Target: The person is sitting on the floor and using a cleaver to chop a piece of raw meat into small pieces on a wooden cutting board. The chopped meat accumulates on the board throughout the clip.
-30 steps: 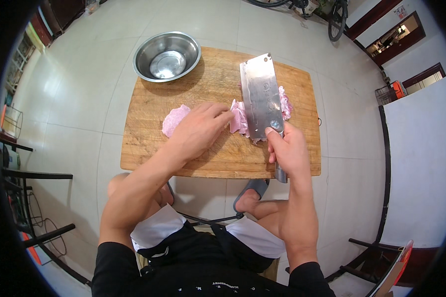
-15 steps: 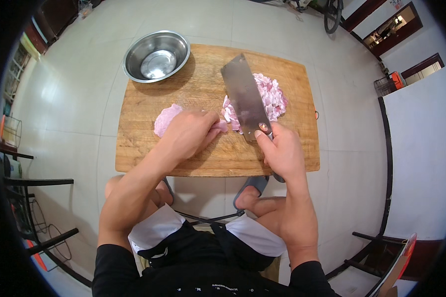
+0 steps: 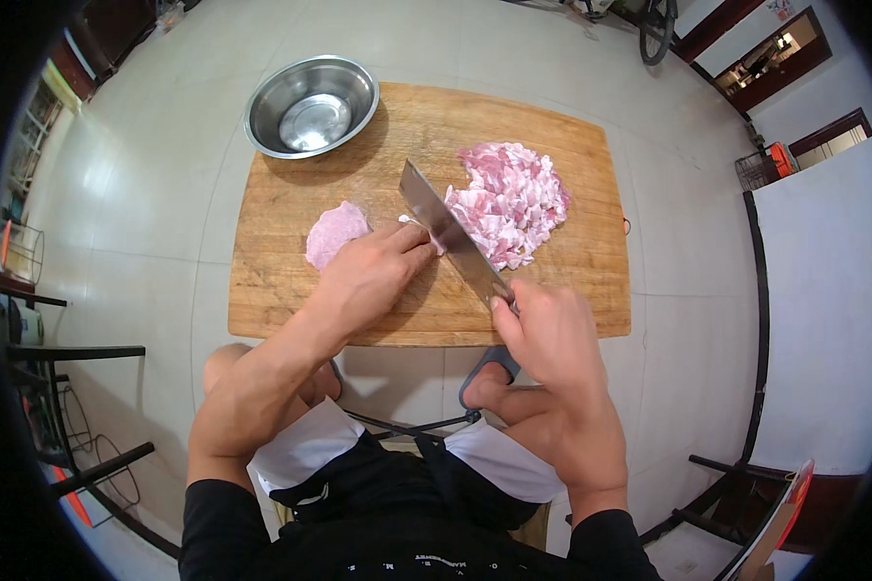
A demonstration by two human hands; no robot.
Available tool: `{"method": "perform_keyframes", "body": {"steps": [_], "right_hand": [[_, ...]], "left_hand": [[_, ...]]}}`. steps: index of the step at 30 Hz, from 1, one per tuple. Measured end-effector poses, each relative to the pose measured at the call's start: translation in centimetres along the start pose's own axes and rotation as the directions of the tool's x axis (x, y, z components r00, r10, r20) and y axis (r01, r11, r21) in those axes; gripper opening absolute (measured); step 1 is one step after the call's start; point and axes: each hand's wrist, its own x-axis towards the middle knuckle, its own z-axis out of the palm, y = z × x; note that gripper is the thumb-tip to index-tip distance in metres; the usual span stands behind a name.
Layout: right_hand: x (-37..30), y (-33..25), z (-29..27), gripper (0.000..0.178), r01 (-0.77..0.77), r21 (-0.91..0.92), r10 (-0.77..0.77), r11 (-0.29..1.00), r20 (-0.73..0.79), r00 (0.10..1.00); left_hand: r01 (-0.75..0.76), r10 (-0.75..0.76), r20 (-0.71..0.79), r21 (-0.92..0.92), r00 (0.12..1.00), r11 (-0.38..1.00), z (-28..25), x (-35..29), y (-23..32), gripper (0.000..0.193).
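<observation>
My right hand (image 3: 554,327) is closed round the handle of a cleaver (image 3: 452,235). Its wide blade stands on edge, slanting up and to the left, right beside the fingertips of my left hand (image 3: 378,269). Those fingers are bent and pressed down on a small strip of pink meat (image 3: 438,246), mostly hidden under them. To the right of the blade lies a heap of cut raw meat (image 3: 513,201). A round, flat piece of pink meat (image 3: 335,232) rests left of my left hand. All of it is on a wooden cutting board (image 3: 291,305).
A steel bowl (image 3: 312,108) sits on the board's far left corner. Below the near edge are my knees and slippered feet. A black metal rack (image 3: 77,353) stands at left, a white wall panel (image 3: 824,310) at right, and a bicycle wheel (image 3: 657,31) far off.
The cleaver has swung left and turned from lying tilted over the heap to standing on edge by my left fingers. More of the cut heap shows. My left hand stays on the meat.
</observation>
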Motion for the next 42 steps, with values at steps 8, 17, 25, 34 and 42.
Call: {"method": "perform_keyframes", "body": {"steps": [8,17,25,34,42], "right_hand": [[-2.9,-0.9,-1.1,0.016,0.126,-0.174,-0.125,0.977,0.017,0.992],[-2.7,-1.2,-0.2,0.01,0.277,-0.195,-0.292,0.941,-0.053,0.955],[2.7,-3.6,0.1,0.019,0.047,-0.055,-0.04,0.997,0.121,0.992],[7.0,0.4,3.3,0.025,0.119,-0.022,-0.12,0.993,-0.022,0.993],[6.7,5.1,-1.1,0.025,-0.42,0.569,0.275,0.707,0.327,0.904]], "left_hand": [[0.022,-0.023,-0.022,-0.038,0.999,0.999,0.3,0.2,0.2,0.026],[0.029,-0.037,-0.067,-0.112,0.997,0.993,0.4,1.1,0.0,0.014],[0.046,-0.05,-0.028,-0.139,0.998,0.989,0.2,1.0,-0.1,0.016],[0.053,-0.051,0.015,-0.146,0.999,0.988,0.2,0.3,0.3,0.016],[0.009,-0.022,-0.077,-0.173,0.997,0.985,0.1,0.2,1.0,0.02]]}}
